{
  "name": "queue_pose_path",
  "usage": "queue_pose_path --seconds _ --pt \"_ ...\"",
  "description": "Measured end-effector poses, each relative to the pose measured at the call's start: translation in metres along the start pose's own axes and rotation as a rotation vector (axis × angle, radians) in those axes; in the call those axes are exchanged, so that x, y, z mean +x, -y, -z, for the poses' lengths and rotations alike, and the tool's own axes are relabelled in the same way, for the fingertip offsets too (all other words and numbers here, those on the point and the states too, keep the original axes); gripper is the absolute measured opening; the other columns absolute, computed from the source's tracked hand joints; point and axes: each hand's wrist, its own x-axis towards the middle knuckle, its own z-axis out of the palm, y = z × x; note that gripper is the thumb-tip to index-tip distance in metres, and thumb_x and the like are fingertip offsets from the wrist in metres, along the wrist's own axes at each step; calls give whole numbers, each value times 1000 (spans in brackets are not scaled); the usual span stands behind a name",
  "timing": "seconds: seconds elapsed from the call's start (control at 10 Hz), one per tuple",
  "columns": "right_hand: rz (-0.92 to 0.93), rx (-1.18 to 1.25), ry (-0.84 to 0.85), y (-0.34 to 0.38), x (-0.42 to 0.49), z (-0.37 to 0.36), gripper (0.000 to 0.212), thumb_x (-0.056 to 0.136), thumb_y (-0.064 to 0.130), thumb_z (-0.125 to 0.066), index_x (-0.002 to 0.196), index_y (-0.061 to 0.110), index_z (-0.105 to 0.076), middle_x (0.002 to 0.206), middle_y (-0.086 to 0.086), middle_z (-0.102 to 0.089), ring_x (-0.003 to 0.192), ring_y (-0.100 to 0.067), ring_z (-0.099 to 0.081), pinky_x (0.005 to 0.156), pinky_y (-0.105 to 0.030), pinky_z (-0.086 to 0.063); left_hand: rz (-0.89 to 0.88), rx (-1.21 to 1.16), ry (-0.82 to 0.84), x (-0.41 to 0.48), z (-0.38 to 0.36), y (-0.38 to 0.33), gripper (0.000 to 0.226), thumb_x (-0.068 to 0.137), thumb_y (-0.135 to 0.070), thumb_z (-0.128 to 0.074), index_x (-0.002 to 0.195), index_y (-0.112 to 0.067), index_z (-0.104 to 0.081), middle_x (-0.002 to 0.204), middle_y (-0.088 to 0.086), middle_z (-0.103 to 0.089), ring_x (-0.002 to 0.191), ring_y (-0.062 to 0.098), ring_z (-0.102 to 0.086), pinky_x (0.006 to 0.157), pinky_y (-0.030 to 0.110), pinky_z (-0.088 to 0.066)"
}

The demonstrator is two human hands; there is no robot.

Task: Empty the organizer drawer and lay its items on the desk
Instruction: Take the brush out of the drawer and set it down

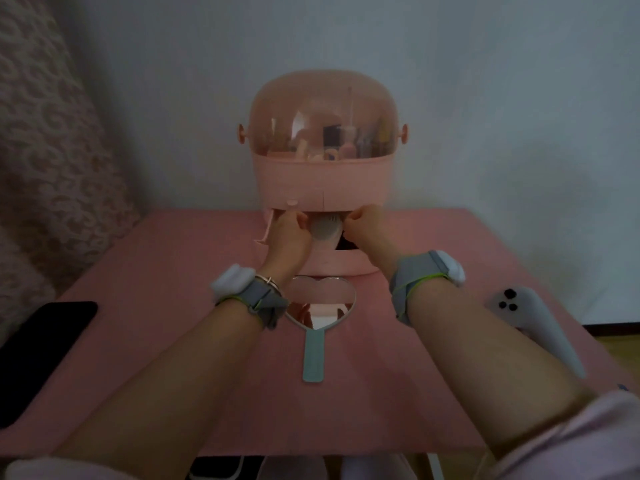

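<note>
A pink organizer (323, 181) with a clear domed lid stands at the back of the pink desk (166, 271). Its lower drawer (337, 263) is pulled out toward me. Both hands are over the drawer. My left hand (289, 230) and my right hand (363, 220) hold a pale comb or brush (325, 230) between them, lifted above the drawer. A dark item (348, 244) shows inside the drawer to the right. A heart-shaped hand mirror (320, 308) with a teal handle lies on the desk just in front of the drawer.
A black phone (41, 355) lies at the desk's left edge. A white phone (512, 306) leans on a grey stand at the right edge. A small upper drawer knob (292, 203) sits above my hands. A patterned curtain hangs on the left.
</note>
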Motion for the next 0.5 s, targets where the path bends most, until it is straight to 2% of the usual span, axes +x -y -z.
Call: queue_pose_path --seconds 0.1,0.2,0.3,0.4,0.5 --pt "-103 -28 111 -3 9 -4 13 83 1 -48 80 13 -52 90 -7 -53 82 -20 -51 83 -36 -52 54 82 102 15 -5 -1 32 83 5 -40 108 11 -59 122 29 -56 114 39 -53 93 39 -45" --pt "-140 -19 145 -4 16 -9 28 86 1 -47 65 20 -40 99 -7 -51 89 -21 -50 92 -42 -50 97 146 215 27 -12 -2 30 83 6 -41 103 21 -58 116 38 -57 111 45 -55 91 45 -46" --pt "-151 -77 178 0 21 -12 33 86 2 -48 60 17 -35 96 -11 -52 87 -22 -51 92 -42 -51 132 201 273 35 -17 -4 32 87 1 -42 113 13 -57 120 32 -59 113 42 -57 90 40 -48" --pt "-166 -153 213 1 26 -17 33 85 1 -49 58 14 -34 90 -14 -52 71 -24 -52 83 -38 -53 144 263 342 41 -20 -7 33 86 2 -43 115 12 -56 121 30 -59 112 42 -57 88 40 -49" --pt "-181 -192 254 -1 28 -24 32 83 0 -51 57 11 -35 68 -11 -49 52 -19 -43 59 -26 -47 167 292 379 46 -25 1 33 87 2 -44 115 14 -55 123 31 -58 115 41 -56 90 40 -48"
